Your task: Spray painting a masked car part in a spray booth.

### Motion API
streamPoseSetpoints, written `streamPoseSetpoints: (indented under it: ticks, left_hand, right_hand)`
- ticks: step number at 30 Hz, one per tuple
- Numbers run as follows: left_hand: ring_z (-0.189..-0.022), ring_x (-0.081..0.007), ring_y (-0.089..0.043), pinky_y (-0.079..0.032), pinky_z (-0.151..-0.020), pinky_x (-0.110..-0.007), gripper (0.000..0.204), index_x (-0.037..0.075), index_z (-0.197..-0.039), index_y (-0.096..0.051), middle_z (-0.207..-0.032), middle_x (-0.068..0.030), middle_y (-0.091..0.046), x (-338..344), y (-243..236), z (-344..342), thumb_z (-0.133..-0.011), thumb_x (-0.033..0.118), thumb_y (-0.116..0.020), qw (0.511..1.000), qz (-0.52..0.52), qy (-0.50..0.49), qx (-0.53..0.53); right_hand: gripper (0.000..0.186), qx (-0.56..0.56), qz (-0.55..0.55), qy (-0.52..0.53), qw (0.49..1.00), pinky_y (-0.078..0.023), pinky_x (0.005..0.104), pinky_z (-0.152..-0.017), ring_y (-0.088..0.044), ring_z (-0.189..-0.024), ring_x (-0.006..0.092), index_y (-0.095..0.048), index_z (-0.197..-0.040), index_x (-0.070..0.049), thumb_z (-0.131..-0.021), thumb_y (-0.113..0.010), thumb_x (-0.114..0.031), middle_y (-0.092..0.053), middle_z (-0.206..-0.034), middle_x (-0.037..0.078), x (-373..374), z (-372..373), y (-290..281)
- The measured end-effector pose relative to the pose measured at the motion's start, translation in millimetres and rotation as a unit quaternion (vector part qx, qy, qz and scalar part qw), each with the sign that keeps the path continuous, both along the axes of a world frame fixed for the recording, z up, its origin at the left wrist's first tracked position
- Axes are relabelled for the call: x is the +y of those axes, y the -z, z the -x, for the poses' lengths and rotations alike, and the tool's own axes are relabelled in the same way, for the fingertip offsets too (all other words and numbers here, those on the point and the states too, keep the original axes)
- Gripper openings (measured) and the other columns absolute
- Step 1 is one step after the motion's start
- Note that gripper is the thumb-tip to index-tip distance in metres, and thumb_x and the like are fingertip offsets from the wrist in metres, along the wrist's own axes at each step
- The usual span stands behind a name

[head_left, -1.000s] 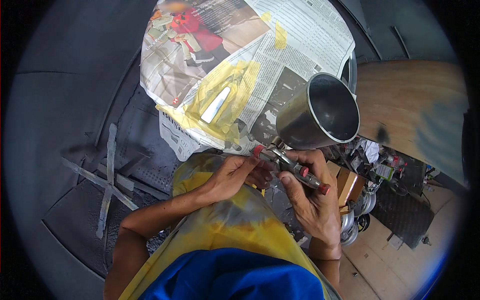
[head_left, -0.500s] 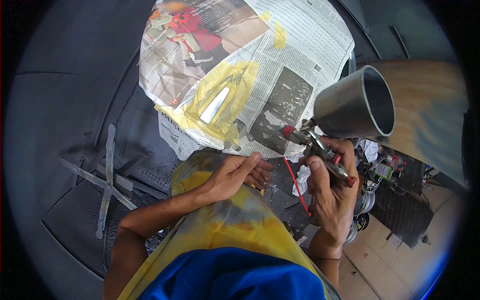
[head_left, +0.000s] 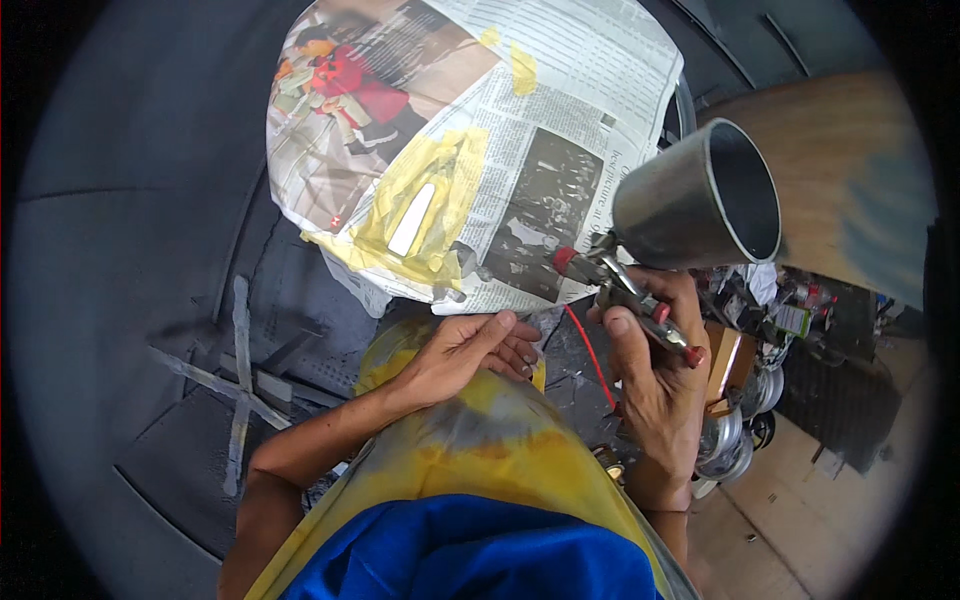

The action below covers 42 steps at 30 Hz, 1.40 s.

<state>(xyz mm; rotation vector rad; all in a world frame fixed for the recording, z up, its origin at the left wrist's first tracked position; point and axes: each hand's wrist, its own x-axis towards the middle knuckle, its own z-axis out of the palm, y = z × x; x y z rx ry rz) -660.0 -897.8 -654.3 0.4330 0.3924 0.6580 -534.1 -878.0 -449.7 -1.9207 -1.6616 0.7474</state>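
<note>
My right hand (head_left: 650, 370) grips a metal spray gun (head_left: 632, 290) with red knobs and a red-ringed nozzle. Its large grey metal cup (head_left: 670, 205) tilts so the open mouth faces right. The nozzle points left, over a panel covered in newspaper (head_left: 560, 120). Yellow masking tape (head_left: 460, 190) frames a narrow bare pale strip (head_left: 411, 221) on that covering. Just below the newspaper's lower edge hovers my left hand (head_left: 465, 350), loosely bent, thumb out and fingers apart, with nothing visible in it. Whether it touches the paper I cannot tell.
A red hose (head_left: 590, 355) hangs between my hands. To the left stands a crossed stand of pale, crusted bars (head_left: 243, 390). At right are a cardboard box (head_left: 730, 362), metal wheel rims (head_left: 725, 440) and clutter on the floor. A brown curved panel (head_left: 840, 170) lies at upper right.
The view has shifted, so the newspaper-covered panel sits slightly further left and the crossed stand further right and lower. Both hands keep nearly the same pose; the spray gun stays in my right hand.
</note>
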Motion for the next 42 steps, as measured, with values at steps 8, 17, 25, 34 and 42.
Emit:
streamPoseSetpoints:
  ticks: [8, 17, 25, 34, 42]
  left_hand:
    - [-0.092, -0.0224, -0.071, -0.058, -0.088, -0.033, 0.064, -0.012, -0.125, -0.061, -0.100, -0.0163, -0.070, 12, -12, -27, -0.113, 0.045, -0.035, 0.999, 0.034, -0.016, -0.005]
    - [-0.088, -0.0207, -0.071, -0.057, -0.086, -0.032, 0.065, -0.012, -0.123, -0.062, -0.099, -0.0158, -0.071, 14, -4, -25, -0.113, 0.046, -0.035, 0.999, 0.027, -0.020, 0.005]
    - [-0.089, -0.0205, -0.071, -0.058, -0.085, -0.032, 0.060, -0.009, -0.122, -0.063, -0.103, -0.0158, -0.071, 8, 13, -6, -0.112, 0.044, -0.037, 0.998, 0.011, -0.054, 0.001]
    - [-0.093, -0.0214, -0.073, -0.059, -0.090, -0.035, 0.059, -0.006, -0.119, -0.065, -0.103, -0.0124, -0.073, 5, 29, 18, -0.112, 0.045, -0.035, 0.993, -0.072, -0.086, 0.023]
    - [-0.089, -0.0186, -0.073, -0.059, -0.087, -0.034, 0.055, -0.006, -0.120, -0.065, -0.099, -0.0113, -0.072, 1, 40, 33, -0.113, 0.041, -0.037, 0.998, 0.004, -0.059, -0.033]
  right_hand:
    - [0.029, 0.021, 0.013, -0.068, 0.997, -0.052, 0.0349, -0.084, -0.067, -0.095, 0.0292, -0.059, -0.119, 0.004, -0.095, -0.071, -0.007, -0.064, -0.110, 0.018, 11, -32, 2]
    - [0.030, -0.022, 0.046, -0.102, 0.993, -0.053, 0.0358, -0.081, -0.067, -0.093, 0.0289, -0.058, -0.120, 0.004, -0.097, -0.070, -0.009, -0.063, -0.107, 0.019, 15, -24, 11]
    - [0.029, -0.029, 0.067, -0.173, 0.982, -0.053, 0.0344, -0.081, -0.067, -0.093, 0.0265, -0.059, -0.120, 0.005, -0.096, -0.070, -0.006, -0.064, -0.106, 0.019, 14, 3, 21]
    - [0.037, -0.020, 0.110, -0.160, 0.981, -0.053, 0.0367, -0.086, -0.069, -0.100, 0.0307, -0.058, -0.127, 0.004, -0.095, -0.071, -0.008, -0.064, -0.115, 0.021, 2, 41, 30]
    - [0.036, -0.058, 0.077, -0.116, 0.989, -0.053, 0.0368, -0.086, -0.069, -0.098, 0.0300, -0.059, -0.125, 0.003, -0.094, -0.073, -0.009, -0.067, -0.111, 0.020, -11, 62, 42]
